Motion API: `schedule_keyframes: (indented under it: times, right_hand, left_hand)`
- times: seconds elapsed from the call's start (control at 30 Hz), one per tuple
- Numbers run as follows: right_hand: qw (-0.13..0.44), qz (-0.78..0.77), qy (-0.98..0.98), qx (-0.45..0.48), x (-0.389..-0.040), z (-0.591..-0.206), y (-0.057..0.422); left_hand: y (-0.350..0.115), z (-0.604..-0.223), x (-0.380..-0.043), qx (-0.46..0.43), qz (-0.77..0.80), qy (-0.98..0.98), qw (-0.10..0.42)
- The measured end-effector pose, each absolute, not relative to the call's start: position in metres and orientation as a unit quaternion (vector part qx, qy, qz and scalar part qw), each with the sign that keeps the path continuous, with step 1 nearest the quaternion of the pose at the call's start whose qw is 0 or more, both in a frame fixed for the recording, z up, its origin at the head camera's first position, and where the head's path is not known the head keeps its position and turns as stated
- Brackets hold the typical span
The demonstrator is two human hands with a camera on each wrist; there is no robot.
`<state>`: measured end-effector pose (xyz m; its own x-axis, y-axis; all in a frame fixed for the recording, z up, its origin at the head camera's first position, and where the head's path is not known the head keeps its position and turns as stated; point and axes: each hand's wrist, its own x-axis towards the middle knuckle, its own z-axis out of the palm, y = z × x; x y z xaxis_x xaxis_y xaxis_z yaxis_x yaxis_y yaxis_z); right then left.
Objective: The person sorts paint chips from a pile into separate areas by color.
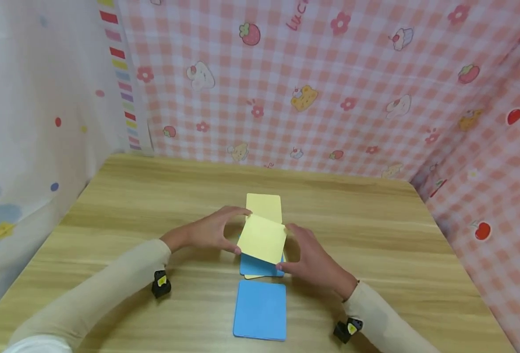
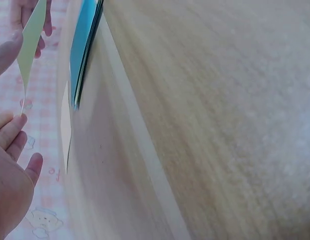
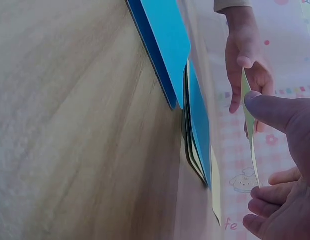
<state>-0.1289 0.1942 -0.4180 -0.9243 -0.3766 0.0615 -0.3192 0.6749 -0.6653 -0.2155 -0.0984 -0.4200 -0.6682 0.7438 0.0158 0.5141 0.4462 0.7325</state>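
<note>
We hold a yellow card [image 1: 262, 239] up between our two hands, its face tilted and turned a little askew. Our left hand [image 1: 211, 230] grips the card's left edge, thumb and forefinger spread wide, one at the far corner and one at the near corner. Our right hand [image 1: 312, 256] grips the opposite edge in the same way, thumb at the near corner and forefinger at the far one. Both wrist views show the card lifted clear of what lies below it.

Directly beneath the card, between our hands, a middle pile [image 1: 260, 266] rests on the wooden surface [image 1: 189, 318]; a blue card tops it, and a yellow edge peeks out on the near side. From the right wrist we see several layers there, yellow among them. Just beyond our fingertips lies a far yellow card [image 1: 264, 207], its near end hidden by the one we hold. On the near side of our hands, just beside the middle pile, sits a blue stack [image 1: 260, 310]; the right wrist view shows a gap between its layers.

Behind each hand comes a beige sleeve [image 1: 96, 284], with a small black device [image 1: 160, 284] at the wrist. Well beyond our hands hangs a pink checked cloth [image 1: 264, 132].
</note>
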Motion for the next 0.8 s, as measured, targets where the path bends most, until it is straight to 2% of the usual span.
schedule_keyframes:
  times: [0.47, 0.8]
  right_hand:
    - [0.061, -0.343, 0.909, -0.230, -0.143, -0.416, 0.206]
    - [0.090, -0.339, 0.907, -0.235, -0.170, -0.414, 0.214]
  left_hand:
    - [-0.095, -0.419, -0.211, 0.354, 0.383, 0.842, 0.137]
    - [-0.089, -0.421, -0.216, 0.330, 0.387, 0.855, 0.104]
